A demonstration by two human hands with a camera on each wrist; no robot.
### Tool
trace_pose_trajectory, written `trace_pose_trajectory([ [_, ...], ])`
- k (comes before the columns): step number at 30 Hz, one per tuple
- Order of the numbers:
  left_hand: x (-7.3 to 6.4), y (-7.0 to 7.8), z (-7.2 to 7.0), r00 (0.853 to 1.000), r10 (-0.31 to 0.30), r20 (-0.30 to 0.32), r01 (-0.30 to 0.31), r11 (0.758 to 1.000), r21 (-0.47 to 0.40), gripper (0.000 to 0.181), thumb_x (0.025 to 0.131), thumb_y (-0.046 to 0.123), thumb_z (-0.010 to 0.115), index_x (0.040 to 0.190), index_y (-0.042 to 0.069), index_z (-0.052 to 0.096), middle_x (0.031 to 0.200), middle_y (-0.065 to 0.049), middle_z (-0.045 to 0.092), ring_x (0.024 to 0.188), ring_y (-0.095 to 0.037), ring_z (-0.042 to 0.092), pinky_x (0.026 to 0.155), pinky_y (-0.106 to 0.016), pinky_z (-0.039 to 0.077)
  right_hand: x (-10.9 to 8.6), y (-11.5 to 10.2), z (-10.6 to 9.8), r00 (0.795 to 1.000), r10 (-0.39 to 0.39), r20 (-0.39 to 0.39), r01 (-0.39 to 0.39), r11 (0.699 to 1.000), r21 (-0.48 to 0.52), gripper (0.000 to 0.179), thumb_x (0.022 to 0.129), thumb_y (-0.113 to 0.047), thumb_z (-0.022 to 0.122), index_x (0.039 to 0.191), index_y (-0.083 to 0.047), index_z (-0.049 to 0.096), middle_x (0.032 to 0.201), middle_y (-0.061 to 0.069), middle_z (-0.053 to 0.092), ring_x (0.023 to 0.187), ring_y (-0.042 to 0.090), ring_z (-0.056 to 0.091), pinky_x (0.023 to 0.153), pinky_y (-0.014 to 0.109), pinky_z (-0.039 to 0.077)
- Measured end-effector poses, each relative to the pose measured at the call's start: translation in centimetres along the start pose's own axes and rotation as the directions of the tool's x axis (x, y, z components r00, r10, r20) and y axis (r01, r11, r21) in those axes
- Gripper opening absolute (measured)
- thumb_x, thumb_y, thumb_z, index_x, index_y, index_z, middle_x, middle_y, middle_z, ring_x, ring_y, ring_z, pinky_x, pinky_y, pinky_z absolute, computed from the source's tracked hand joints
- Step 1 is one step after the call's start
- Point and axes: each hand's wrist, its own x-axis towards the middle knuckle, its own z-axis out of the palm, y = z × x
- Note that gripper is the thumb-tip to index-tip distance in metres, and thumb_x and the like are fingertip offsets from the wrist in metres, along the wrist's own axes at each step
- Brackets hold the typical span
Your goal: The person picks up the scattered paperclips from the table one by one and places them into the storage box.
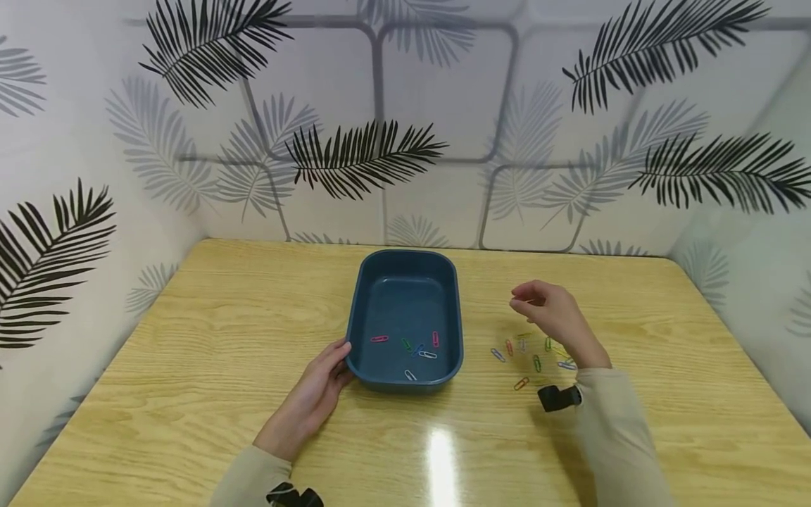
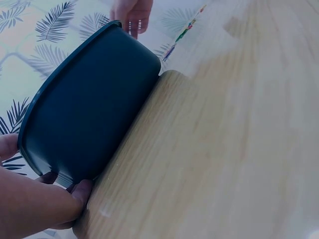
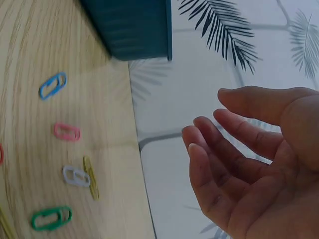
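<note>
A dark blue plastic bin [image 1: 405, 303] stands on the wooden table in front of me. Inside it lie several paper clips, among them a pink paper clip [image 1: 379, 339] and a white paper clip [image 1: 410, 375]. My left hand [image 1: 313, 398] grips its near left corner, thumb at the rim and fingers lower on the wall, as the left wrist view also shows. To the right of the bin, my right hand [image 1: 557, 317] hovers over a scatter of coloured paper clips, including a green paper clip [image 1: 537, 363]. In the right wrist view its fingers [image 3: 202, 164] are loosely bent, with nothing between them and the thumb.
The wooden table [image 1: 209, 331] reaches back to a curtain [image 1: 437, 204] printed with palm leaves. Loose clips such as a blue paper clip [image 3: 52, 85] lie spread beside the bin. Light glares off the table's front [image 1: 441, 465].
</note>
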Motion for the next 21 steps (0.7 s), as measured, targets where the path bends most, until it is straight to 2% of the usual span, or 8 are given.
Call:
trace_pose_trajectory([
  [7,0.0,0.1,-0.1,1.0,0.003,-0.001,-0.003,1.0,0.005,0.048,0.103,0.018,0.044,0.142,-0.008,0.035,0.13,-0.014,0.048,0.114,-0.016,0.048,0.095,-0.025,0.04,-0.6,1.5,-0.9,0.998,0.046,0.043,-0.042,0.995,-0.093,0.034,0.095,-0.017,0.062,0.118,0.009,0.059,0.107,0.021,0.063,0.098,0.036,0.061,0.078,0.045,0.051],
  [14,0.0,0.1,0.0,1.0,0.002,-0.006,-0.002,1.0,0.007,0.047,0.104,0.017,0.042,0.143,-0.008,0.034,0.132,-0.016,0.046,0.114,-0.016,0.047,0.095,-0.025,0.04,-1.9,3.7,-2.6,0.991,0.096,0.095,-0.079,0.983,-0.167,0.039,0.095,-0.017,0.063,0.12,0.012,0.056,0.107,0.024,0.062,0.099,0.04,0.059,0.079,0.049,0.05],
  [21,0.0,0.0,0.0,1.0,0.004,-0.009,-0.004,1.0,0.006,0.047,0.103,0.017,0.042,0.142,-0.008,0.034,0.131,-0.015,0.048,0.113,-0.016,0.048,0.095,-0.026,0.04,-3.0,5.4,-4.2,0.979,0.143,0.143,-0.108,0.968,-0.227,0.036,0.09,-0.012,0.068,0.114,0.014,0.058,0.097,0.019,0.064,0.089,0.033,0.06,0.073,0.045,0.05],
])
